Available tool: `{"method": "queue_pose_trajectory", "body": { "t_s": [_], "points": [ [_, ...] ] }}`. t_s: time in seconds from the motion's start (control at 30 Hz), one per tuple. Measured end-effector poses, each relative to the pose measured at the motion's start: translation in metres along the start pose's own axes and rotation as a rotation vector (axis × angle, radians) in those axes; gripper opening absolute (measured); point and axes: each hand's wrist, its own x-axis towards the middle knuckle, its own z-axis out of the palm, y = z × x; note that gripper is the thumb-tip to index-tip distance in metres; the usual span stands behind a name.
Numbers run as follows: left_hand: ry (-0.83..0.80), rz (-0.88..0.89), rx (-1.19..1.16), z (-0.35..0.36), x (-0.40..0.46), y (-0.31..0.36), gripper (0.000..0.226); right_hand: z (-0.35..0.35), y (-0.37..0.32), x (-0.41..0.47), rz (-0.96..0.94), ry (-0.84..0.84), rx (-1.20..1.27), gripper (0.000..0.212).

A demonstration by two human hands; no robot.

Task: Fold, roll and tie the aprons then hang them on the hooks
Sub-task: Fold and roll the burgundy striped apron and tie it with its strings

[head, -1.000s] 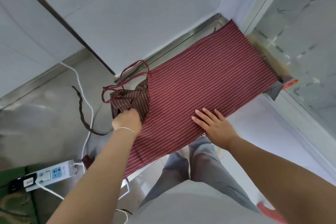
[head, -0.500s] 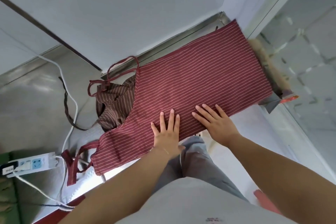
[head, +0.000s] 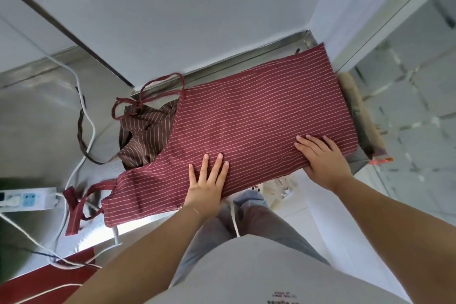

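Red striped apron (head: 259, 116) lies flat along the worktop (head: 281, 45) near edge. Left hand (head: 206, 180) and right hand (head: 320, 158) press it, fingers straight. Brown apron (head: 145, 136) bunched beside.

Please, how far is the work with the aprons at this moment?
Done: the red striped apron lies folded into a long flat band on the table. In hand: the left hand and the right hand press flat on it, smoothing. Left: it is not rolled, its straps hang untied, and the brown apron lies crumpled beside it. No hooks are in view.
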Motion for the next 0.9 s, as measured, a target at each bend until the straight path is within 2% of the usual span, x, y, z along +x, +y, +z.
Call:
{"method": "queue_pose_trajectory", "body": {
  "t_s": [0.13,0.2,0.27,0.3,0.33,0.4,0.47,0.5,0.53,0.57,0.6,0.67,0.73,0.8,0.9],
  "points": [
    [0.058,0.011,-0.066,-0.007,-0.005,-0.003,0.068,-0.006,0.011,0.009,-0.022,0.035,0.048,0.048],
    [0.178,0.016,-0.163,-0.015,-0.007,-0.006,0.054,-0.011,0.014,0.015,-0.014,0.079,0.093,0.044],
    [0.336,-0.016,-0.341,-0.025,-0.005,-0.013,0.055,-0.023,0.012,0.022,0.048,0.046,0.136,0.032],
    [0.358,-0.061,-0.437,-0.034,-0.002,-0.018,0.053,-0.032,0.012,0.028,0.096,0.018,0.135,0.024],
    [0.317,-0.105,-0.519,-0.048,-0.001,-0.023,0.045,-0.04,0.011,0.035,0.147,-0.027,0.12,0.019],
    [0.058,-0.149,-0.661,-0.078,0.009,-0.039,0.029,-0.059,0.01,0.054,0.24,-0.206,0.112,0.018],
    [-0.287,-0.112,-0.747,-0.108,0.013,-0.057,0.029,-0.076,0.009,0.074,0.295,-0.521,0.177,0.019],
    [-0.409,-0.091,-0.751,-0.119,0.014,-0.067,0.032,-0.084,0.008,0.083,0.287,-0.667,0.209,0.019],
    [-0.48,-0.071,-0.742,-0.126,0.014,-0.076,0.032,-0.091,0.01,0.091,0.273,-0.762,0.219,0.017],
    [-0.478,-0.068,-0.728,-0.131,0.013,-0.085,0.03,-0.099,0.012,0.098,0.263,-0.79,0.219,0.016],
    [-0.403,-0.08,-0.715,-0.134,0.014,-0.094,0.026,-0.104,0.015,0.103,0.26,-0.762,0.231,0.016],
    [-0.098,-0.17,-0.722,-0.137,0.02,-0.11,0.02,-0.111,0.021,0.114,0.265,-0.638,0.266,0.024],
    [0.169,-0.296,-0.734,-0.134,0.03,-0.118,0.019,-0.112,0.024,0.121,0.234,-0.525,0.2,0.031],
    [0.242,-0.376,-0.685,-0.129,0.037,-0.117,0.016,-0.107,0.025,0.123,0.2,-0.443,0.1,0.033],
    [0.254,-0.455,-0.619,-0.118,0.045,-0.113,0.016,-0.1,0.031,0.124,0.229,-0.325,0.071,0.029]
  ]
}}
